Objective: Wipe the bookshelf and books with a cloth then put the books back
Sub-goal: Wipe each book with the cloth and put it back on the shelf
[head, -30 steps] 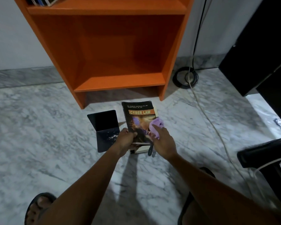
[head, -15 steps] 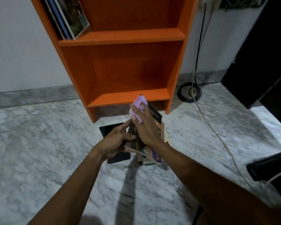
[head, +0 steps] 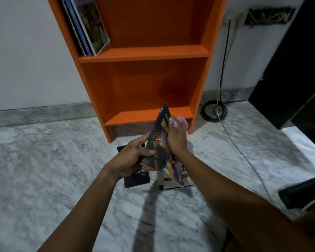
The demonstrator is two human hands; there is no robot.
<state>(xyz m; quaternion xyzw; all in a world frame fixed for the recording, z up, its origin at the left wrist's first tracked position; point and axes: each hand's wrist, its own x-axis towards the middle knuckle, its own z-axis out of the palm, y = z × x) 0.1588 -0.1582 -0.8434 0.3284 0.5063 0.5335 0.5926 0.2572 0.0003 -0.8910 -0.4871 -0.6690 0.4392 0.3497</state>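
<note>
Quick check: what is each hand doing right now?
Left hand: grips the book by its lower edge.
Right hand: holds the purple cloth against the cover.

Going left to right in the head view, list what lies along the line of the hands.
Left hand → dark glossy paperback book it holds → right hand gripping lilac cloth → coiled black cable → black cabinet.

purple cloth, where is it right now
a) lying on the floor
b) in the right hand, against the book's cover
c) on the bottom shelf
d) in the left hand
b: the right hand grips the purple cloth and presses it against the cover of the book, which the left hand holds up tilted.
</note>
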